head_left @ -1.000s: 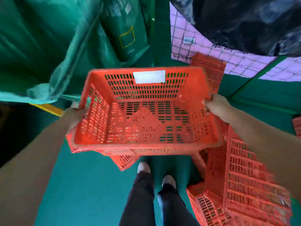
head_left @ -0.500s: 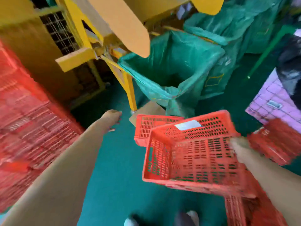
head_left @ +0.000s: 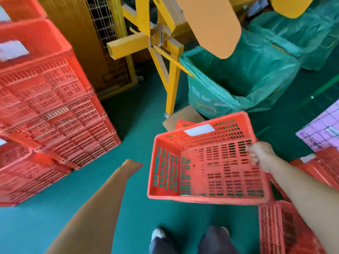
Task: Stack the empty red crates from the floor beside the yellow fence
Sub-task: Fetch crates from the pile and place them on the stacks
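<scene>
Head view: a person's right hand (head_left: 260,153) carries an empty red crate (head_left: 207,165) above the green floor (head_left: 128,129), its grip clamped on the crate's right rim, with the fingers curled over the edge. The crate hangs tilted, open top toward the camera, with a white label (head_left: 199,129) on its far wall. The left hand (head_left: 132,165) reaches forward just left of the crate without touching it. It holds nothing, and foreshortening and blur hide whether its fingers are straight or curled.

To the left a tall stack of red crates (head_left: 55,107) stands on the floor, just in front of the yellow fence (head_left: 117,43) with its wire mesh. A yellow frame (head_left: 172,74) rises between the fence and several green sacks (head_left: 238,76). At the frame's foot lies a piece of cardboard (head_left: 185,113), and the edge of another red crate (head_left: 183,123) shows behind the carried one. More red crates (head_left: 286,230) crowd the lower right corner, under the right forearm. A pale purple gridded sheet (head_left: 319,132) is at the right edge. The person's shoes (head_left: 158,234) show at the bottom.
</scene>
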